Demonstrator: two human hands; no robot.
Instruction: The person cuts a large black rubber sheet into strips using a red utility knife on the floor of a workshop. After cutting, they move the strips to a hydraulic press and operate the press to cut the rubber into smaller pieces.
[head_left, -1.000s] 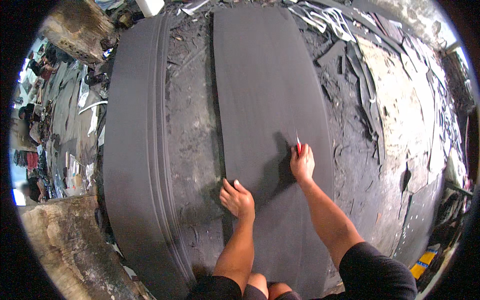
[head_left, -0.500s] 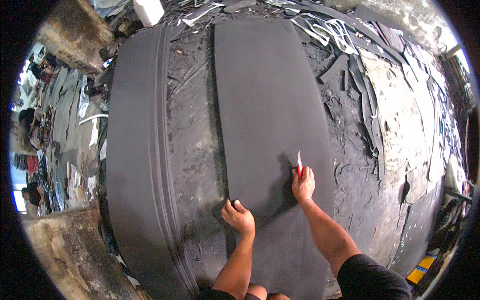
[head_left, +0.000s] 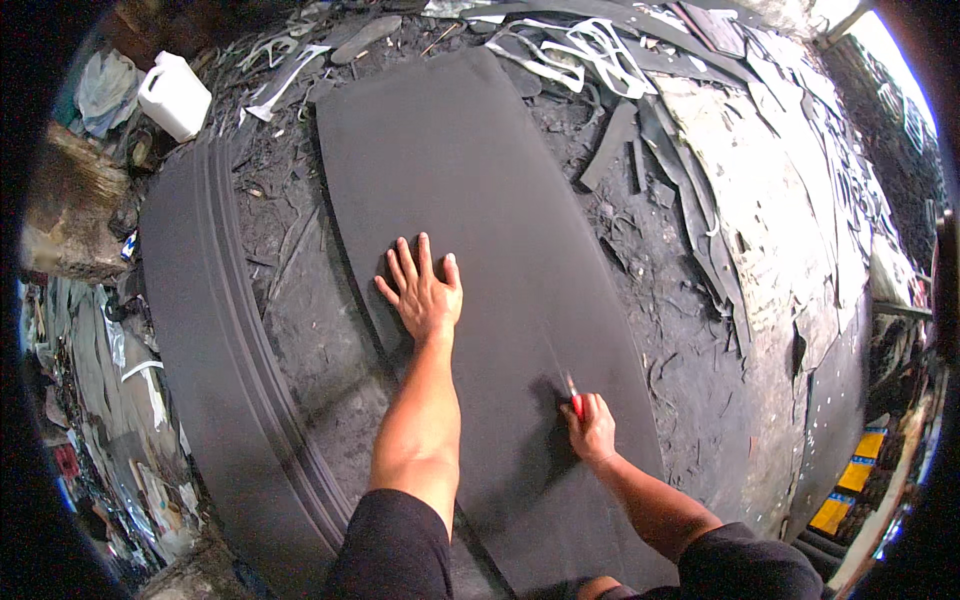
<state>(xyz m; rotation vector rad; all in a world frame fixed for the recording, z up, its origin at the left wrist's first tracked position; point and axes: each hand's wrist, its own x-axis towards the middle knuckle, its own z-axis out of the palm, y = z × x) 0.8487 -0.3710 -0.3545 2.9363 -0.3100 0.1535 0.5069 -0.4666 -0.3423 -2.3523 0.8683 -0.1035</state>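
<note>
A long dark grey foam or rubber sheet [head_left: 480,200] lies on the floor in front of me. My left hand [head_left: 425,297] is flat on it near its left edge, fingers spread. Lower down and to the right, my right hand [head_left: 592,428] is closed round the red handle of a knife [head_left: 576,403]. Its thin blade points away from me, with the tip at or just over the sheet. A faint light line runs ahead of the tip. Whether the blade touches the surface I cannot tell.
A second dark sheet with grooved bands [head_left: 200,290] lies to the left. A white jug [head_left: 176,97] stands at the far left. Dark strips [head_left: 610,145] and white cut-out scraps [head_left: 610,60] litter the far and right floor. Yellow packages [head_left: 832,514] sit at the lower right.
My left hand has moved from the sheet's left edge farther forward and opened flat on it. The right hand with the knife has come nearer to me. The whole view has shifted and turned.
</note>
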